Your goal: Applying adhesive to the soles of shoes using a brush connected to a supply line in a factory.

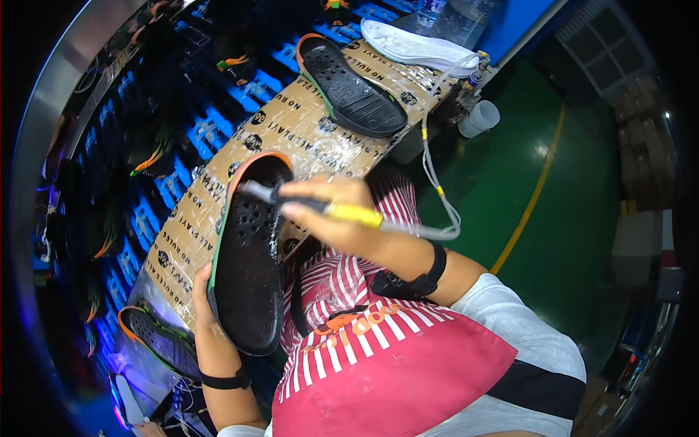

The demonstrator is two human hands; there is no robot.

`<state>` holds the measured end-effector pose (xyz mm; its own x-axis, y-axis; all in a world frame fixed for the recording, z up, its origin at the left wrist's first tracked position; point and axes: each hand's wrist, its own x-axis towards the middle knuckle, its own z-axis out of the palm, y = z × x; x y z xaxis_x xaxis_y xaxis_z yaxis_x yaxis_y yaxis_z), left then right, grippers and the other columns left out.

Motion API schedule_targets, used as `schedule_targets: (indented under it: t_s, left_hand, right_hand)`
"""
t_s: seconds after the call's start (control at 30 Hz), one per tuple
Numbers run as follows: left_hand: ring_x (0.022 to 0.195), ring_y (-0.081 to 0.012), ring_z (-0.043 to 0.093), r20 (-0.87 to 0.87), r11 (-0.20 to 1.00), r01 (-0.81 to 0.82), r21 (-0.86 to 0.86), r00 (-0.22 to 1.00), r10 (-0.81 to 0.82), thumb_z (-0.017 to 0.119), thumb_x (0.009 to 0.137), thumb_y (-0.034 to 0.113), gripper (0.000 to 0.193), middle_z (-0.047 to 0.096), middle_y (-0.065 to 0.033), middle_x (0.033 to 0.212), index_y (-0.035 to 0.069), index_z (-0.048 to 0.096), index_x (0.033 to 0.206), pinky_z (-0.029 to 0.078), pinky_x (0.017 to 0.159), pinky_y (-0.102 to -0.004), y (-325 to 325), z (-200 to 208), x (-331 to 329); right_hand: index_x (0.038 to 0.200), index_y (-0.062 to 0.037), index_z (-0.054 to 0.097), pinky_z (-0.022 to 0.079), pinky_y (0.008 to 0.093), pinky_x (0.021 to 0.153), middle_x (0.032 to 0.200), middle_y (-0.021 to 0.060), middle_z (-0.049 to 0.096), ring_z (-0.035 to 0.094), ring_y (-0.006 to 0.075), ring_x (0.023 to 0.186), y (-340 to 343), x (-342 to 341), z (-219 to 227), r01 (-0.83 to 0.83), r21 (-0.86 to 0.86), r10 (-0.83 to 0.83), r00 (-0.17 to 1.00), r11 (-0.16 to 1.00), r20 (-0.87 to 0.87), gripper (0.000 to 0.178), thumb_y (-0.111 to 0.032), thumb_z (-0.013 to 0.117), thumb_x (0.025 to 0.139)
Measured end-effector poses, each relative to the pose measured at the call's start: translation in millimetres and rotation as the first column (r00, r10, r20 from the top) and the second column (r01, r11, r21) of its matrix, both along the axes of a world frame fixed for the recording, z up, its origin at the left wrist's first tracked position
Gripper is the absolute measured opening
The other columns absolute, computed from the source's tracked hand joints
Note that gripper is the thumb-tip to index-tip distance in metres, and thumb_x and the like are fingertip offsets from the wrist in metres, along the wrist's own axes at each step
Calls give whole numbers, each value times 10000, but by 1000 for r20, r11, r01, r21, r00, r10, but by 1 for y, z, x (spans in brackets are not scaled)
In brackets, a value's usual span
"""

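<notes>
My left hand [202, 293] grips the edge of a black shoe sole [249, 298] with a green and orange rim, holding it tilted above the bench. Its inside faces up, with small holes toward the orange end and a wet-looking sheen. In my right hand [336, 202] is a hose-fed brush [357, 215] with a black and yellow handle. The brush tip lies over the inside of the sole near its orange end; whether it touches is hard to tell. A clear hose [440, 193] runs from the handle to the bench's far corner.
A similar black sole [353, 91] and a white sole [415, 49] lie at the bench's far end. Another sole [162, 342] is at lower left. Printed cardboard [207, 197] covers the bench, beside a blue rack [211, 131] with more soles. A white cup [480, 116] hangs right.
</notes>
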<state>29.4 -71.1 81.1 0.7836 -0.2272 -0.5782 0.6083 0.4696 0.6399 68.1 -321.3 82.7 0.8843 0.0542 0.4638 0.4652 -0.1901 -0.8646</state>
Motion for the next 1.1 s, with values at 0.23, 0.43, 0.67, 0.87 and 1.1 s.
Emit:
schedule_targets:
  t_s: [0.23, 0.43, 0.67, 0.87, 1.1]
  left_hand:
    - [784, -343, 614, 108, 975, -122, -187, 984, 143, 362, 881, 434, 530, 597, -216, 995, 13, 477, 1182, 521, 687, -442, -26, 6, -19]
    - [834, -357, 592, 46, 899, -204, -389, 970, 240, 415, 915, 289, 407, 547, -229, 1031, 36, 408, 1234, 549, 597, -397, -13, -24, -52]
    - [824, -335, 592, -28, 872, -240, -427, 967, 253, 435, 908, 235, 381, 537, -222, 1035, 36, 406, 1231, 548, 593, -370, -24, -9, -67]
    - [804, -297, 592, 47, 952, -9, -307, 999, 25, 465, 891, 225, 381, 509, -200, 1074, 35, 411, 1218, 542, 603, -332, -53, 1, -56]
    - [911, -424, 567, -107, 876, -3, -482, 993, -56, 320, 835, 580, 695, 543, -252, 1076, 25, 410, 1243, 498, 742, -515, -59, -24, -27]
  right_hand:
    - [954, -35, 642, 452, 279, 521, 741, 99, 613, 591, 221, 594, 14, -7, 14, -326, -15, 321, 918, 945, 235, 278, -140, 713, 706]
    - [1024, 5, 596, 472, 300, 599, 847, 159, 621, 608, 243, 681, -1, 23, 41, 70, 201, -108, 977, 977, 185, 295, -142, 656, 775]
    - [1054, 4, 581, 454, 297, 595, 813, 134, 601, 584, 242, 682, 6, 35, 30, 211, 130, -238, 937, 969, 255, 305, -122, 644, 782]
    - [1119, -29, 558, 439, 332, 701, 888, 107, 589, 548, 246, 771, 13, 47, 18, 374, 48, -346, 793, 926, 501, 395, -119, 661, 749]
    - [1095, -16, 565, 414, 358, 741, 855, 95, 545, 525, 261, 810, 30, 38, 21, 340, 17, -271, 715, 940, 644, 374, -212, 635, 784]
